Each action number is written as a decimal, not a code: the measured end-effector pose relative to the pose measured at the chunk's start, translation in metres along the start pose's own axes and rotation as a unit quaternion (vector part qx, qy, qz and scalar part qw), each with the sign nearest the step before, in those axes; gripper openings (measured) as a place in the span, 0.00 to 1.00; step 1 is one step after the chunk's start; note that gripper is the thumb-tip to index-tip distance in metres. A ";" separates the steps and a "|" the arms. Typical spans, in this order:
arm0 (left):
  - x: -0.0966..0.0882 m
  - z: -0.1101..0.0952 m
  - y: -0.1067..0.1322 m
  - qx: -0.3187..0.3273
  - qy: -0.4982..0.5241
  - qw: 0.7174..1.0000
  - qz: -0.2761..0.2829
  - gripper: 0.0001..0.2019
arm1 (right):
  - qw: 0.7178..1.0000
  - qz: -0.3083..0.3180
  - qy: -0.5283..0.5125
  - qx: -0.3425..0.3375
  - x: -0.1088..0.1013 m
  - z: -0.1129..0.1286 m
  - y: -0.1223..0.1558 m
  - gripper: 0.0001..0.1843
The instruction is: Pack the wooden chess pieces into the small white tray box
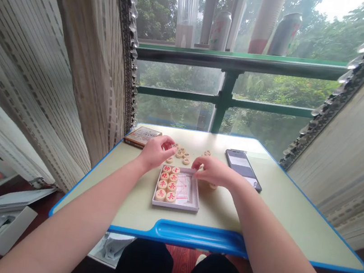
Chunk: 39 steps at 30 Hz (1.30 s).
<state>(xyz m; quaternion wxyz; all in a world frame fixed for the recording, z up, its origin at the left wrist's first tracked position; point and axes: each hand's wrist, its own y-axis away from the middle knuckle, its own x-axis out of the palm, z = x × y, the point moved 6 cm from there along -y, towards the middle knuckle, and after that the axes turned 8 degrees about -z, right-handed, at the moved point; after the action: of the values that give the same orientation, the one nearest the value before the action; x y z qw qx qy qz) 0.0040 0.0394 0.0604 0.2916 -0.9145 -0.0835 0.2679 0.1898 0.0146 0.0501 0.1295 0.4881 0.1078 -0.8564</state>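
A shallow white box sits on the table in front of me. Its left half holds two columns of round wooden Chinese chess pieces with red characters; a paper with red lines shows at the right. My left hand is above the table behind the box's left corner, thumb and fingers apart, beside loose chess pieces. My right hand is at the box's far right corner, fingertips curled together; what they pinch is hidden. More pieces lie behind that hand, and one is partly under it.
A flat printed box lies at the table's back left. A phone rests to the right of my right hand. The table has a blue edge and a blue front tray. Cans stand on the window ledge.
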 end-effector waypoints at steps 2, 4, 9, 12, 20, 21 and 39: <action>0.001 0.001 0.000 -0.001 -0.009 1.000 -0.001 0.10 | 0.999 -0.034 0.001 -0.031 0.001 0.002 -0.003 0.11; 0.002 0.002 0.000 0.001 -0.018 1.000 0.000 0.10 | 0.992 -0.097 0.010 -0.082 0.000 0.008 -0.007 0.17; 0.005 0.003 0.001 0.007 -0.025 1.000 0.002 0.10 | 0.977 -0.113 0.058 -0.171 0.017 0.021 -0.022 0.24; 0.006 0.003 0.001 -0.001 -0.017 1.000 0.003 0.10 | 0.980 -0.069 0.062 -0.174 0.024 0.023 -0.025 0.26; 0.009 0.002 0.002 -0.011 -0.006 1.000 0.012 0.10 | 0.977 -0.100 0.084 -0.166 0.010 0.022 -0.021 0.27; 0.008 0.001 0.002 -0.010 -0.005 1.000 0.013 0.10 | 0.978 -0.102 0.078 -0.164 0.010 0.022 -0.022 0.26; 0.005 0.001 0.003 -0.008 -0.020 1.000 0.022 0.12 | 0.982 -0.144 0.059 -0.103 0.012 0.002 -0.026 0.14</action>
<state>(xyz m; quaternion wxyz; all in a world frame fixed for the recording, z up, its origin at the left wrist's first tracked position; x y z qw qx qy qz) 0.0080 0.0393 0.0560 0.2764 -0.9130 -0.0713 0.2916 0.1739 0.0375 0.0426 0.0481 0.5012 0.2723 -0.8200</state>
